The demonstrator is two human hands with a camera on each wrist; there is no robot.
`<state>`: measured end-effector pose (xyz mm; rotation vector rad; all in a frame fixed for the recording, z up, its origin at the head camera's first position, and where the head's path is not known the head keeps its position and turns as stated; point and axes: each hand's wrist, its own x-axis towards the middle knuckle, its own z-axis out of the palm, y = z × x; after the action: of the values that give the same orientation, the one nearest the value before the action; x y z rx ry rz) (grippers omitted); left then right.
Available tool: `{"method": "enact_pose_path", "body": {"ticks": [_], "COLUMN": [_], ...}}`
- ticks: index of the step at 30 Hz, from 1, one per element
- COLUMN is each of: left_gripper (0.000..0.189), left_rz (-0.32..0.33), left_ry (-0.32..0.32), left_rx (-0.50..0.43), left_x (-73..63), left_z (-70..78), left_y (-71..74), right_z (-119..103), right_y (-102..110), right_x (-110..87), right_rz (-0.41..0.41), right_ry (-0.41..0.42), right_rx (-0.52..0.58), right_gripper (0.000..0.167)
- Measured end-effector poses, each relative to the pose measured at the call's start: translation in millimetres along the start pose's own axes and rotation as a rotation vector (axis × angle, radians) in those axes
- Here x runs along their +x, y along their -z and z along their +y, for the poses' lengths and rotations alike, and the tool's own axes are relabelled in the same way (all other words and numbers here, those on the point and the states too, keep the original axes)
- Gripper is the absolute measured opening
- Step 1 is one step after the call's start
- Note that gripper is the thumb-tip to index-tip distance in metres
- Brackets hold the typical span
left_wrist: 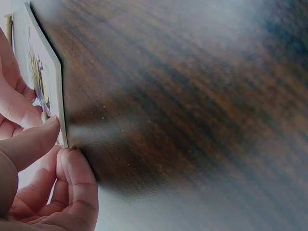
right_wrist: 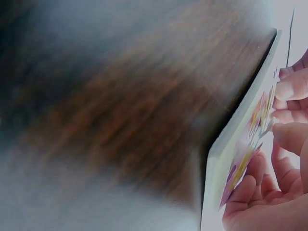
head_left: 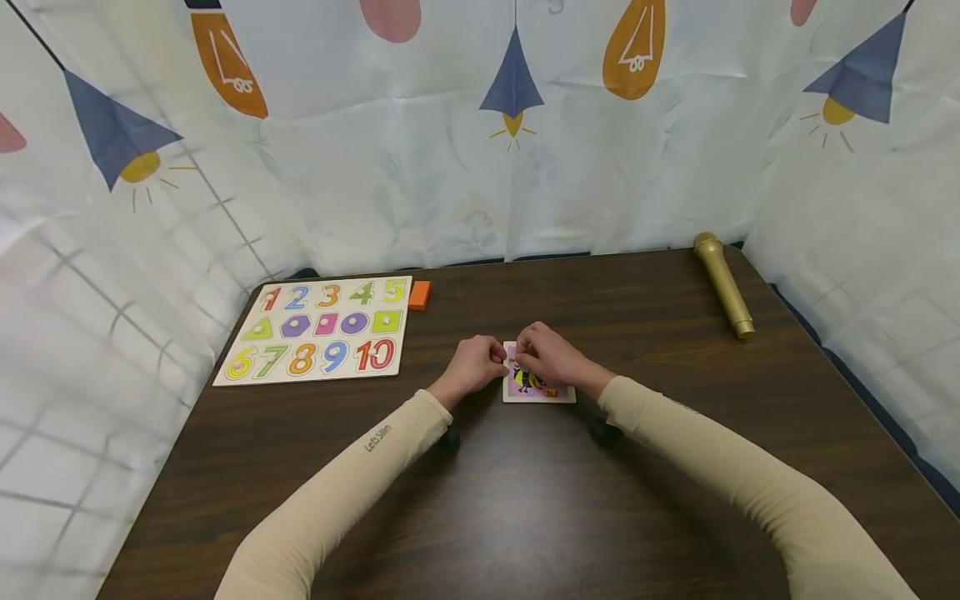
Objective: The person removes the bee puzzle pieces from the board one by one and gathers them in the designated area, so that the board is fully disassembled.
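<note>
A small, flat puzzle board [head_left: 538, 397] with a pale rim and a bee picture lies on the dark wooden table [head_left: 517, 500]. My left hand [head_left: 475, 365] pinches the board's left edge, thumb on top and fingers against its side, as the left wrist view shows. Over the upper part of the picture, my right hand [head_left: 553, 357] pinches a small thin puzzle piece [right_wrist: 266, 129] between thumb and fingers. Fingers cover much of that piece, so its shape is hidden. In the right wrist view the board [right_wrist: 243, 120] shows yellow and purple print.
A number and shape puzzle board [head_left: 315, 331] lies at the far left of the table. Against its right edge sits an orange block [head_left: 419, 295]. A gold microphone [head_left: 723, 283] lies at the far right. A patterned white curtain [head_left: 450, 192] hangs behind the table.
</note>
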<state>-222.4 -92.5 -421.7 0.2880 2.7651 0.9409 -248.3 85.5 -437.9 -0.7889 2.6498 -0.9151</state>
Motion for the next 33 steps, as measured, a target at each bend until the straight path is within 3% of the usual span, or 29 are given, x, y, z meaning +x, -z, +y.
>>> {"method": "enact_pose_path", "body": {"ticks": [15,33], "left_gripper": [0.015,0.016], "left_rz": [0.008,0.005], "left_ry": [-0.022,-0.018], "left_rx": [0.023,0.021], "left_x": [0.6,0.8], "left_z": [-0.7,0.5], "left_y": [-0.3,-0.5], "right_z": [0.8,-1.4], "right_y": [-0.5,0.7], "right_x": [2.3,1.4], "right_rz": [-0.011,0.001], "right_ry": [0.053,0.039], "right_rx": [-0.075,-0.090], "right_gripper": [0.018,0.035]}}
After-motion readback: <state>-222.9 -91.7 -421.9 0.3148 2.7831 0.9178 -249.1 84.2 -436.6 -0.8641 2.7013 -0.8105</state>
